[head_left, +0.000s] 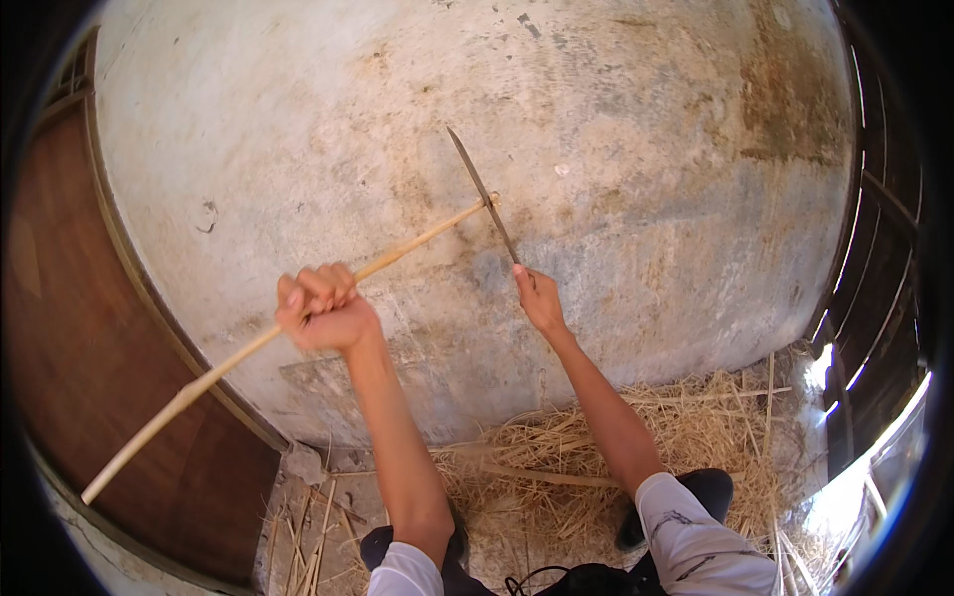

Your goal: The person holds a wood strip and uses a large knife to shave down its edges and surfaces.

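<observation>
Left hand (330, 313): raised, fingers curled in a fist around a pale stick (234, 360).
Stick: passes through that fist, one end sloping to lower left, the other rising rightward to the blade.
Right hand (539, 298): fingers closed around the near end of a knife (469, 167).
Knife: long, narrow, crossing the stick's tip beyond the right fingers.
Straw (576, 442): heaped below.

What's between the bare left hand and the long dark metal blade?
In the head view, a stretch of slender, pale tan wooden pole runs from the left hand to the blade; stained whitish wall shows behind it.
</observation>
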Action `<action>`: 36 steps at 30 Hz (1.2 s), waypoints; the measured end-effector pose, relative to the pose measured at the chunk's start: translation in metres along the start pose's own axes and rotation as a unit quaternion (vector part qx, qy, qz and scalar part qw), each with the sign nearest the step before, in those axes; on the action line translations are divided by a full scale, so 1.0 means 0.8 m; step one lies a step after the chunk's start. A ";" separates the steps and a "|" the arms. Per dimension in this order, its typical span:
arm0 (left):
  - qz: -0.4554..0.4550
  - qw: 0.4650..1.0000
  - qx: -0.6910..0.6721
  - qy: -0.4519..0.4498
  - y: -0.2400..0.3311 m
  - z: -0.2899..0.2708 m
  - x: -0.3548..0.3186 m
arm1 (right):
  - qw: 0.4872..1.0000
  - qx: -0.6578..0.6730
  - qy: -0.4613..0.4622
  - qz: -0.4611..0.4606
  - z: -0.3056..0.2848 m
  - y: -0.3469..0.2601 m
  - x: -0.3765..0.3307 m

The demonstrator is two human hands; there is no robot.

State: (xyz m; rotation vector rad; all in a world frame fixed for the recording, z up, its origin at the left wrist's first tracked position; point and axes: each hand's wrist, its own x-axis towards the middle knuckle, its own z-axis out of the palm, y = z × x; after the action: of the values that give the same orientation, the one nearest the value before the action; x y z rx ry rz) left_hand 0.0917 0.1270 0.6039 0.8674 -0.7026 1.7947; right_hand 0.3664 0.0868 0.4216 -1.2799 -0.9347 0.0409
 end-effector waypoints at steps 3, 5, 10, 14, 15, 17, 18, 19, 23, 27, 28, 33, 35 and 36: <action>0.001 0.998 -0.052 -0.030 0.055 -0.010 -0.030 | 0.999 0.003 0.037 0.022 -0.007 -0.025 -0.047; -0.043 0.996 -0.037 -0.063 0.102 -0.030 -0.061 | 0.999 -0.028 0.029 -0.002 -0.036 -0.021 -0.080; -0.119 0.990 0.044 0.061 0.188 -0.054 -0.155 | 0.978 -0.200 0.034 -0.038 -0.110 -0.055 -0.167; -0.303 0.938 0.054 0.158 0.235 -0.068 -0.250 | 0.974 -0.217 0.033 -0.059 -0.157 -0.080 -0.195; -0.370 0.913 0.052 0.166 0.245 -0.067 -0.269 | 0.973 -0.221 0.032 -0.065 -0.169 -0.082 -0.199; -0.493 0.851 0.053 0.174 0.270 -0.062 -0.297 | 0.973 -0.214 0.036 -0.075 -0.188 -0.086 -0.204; -0.528 0.832 0.056 0.162 0.279 -0.064 -0.309 | 0.974 -0.210 0.037 -0.081 -0.196 -0.088 -0.206; -0.562 0.812 0.060 0.149 0.288 -0.069 -0.320 | 0.972 -0.219 0.030 -0.083 -0.203 -0.092 -0.207; -0.668 0.725 -0.028 0.162 0.300 -0.084 -0.360 | 0.961 -0.260 0.017 -0.088 -0.224 -0.106 -0.215; -0.763 0.644 -0.049 -0.031 0.312 -0.077 -0.349 | 0.956 -0.279 0.027 -0.090 -0.243 -0.097 -0.222; -0.785 0.604 -0.028 -0.135 0.314 -0.056 -0.329 | 0.956 -0.280 0.031 -0.081 -0.252 -0.095 -0.223; -0.526 0.637 0.411 -0.386 0.298 -0.010 -0.269 | 0.957 -0.283 0.035 -0.060 -0.259 -0.085 -0.226; -0.220 0.628 0.645 -0.374 0.228 0.056 -0.246 | 0.957 -0.282 0.032 -0.060 -0.257 -0.086 -0.231; -0.255 0.644 0.611 -0.383 0.212 0.051 -0.258 | 0.959 -0.276 0.032 -0.061 -0.254 -0.086 -0.234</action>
State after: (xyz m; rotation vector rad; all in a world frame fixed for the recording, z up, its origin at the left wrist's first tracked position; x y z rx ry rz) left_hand -0.0027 -0.0709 0.4467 2.5142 0.4745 1.1073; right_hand 0.3379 -0.1930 0.3747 -1.7186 -1.0029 -0.3812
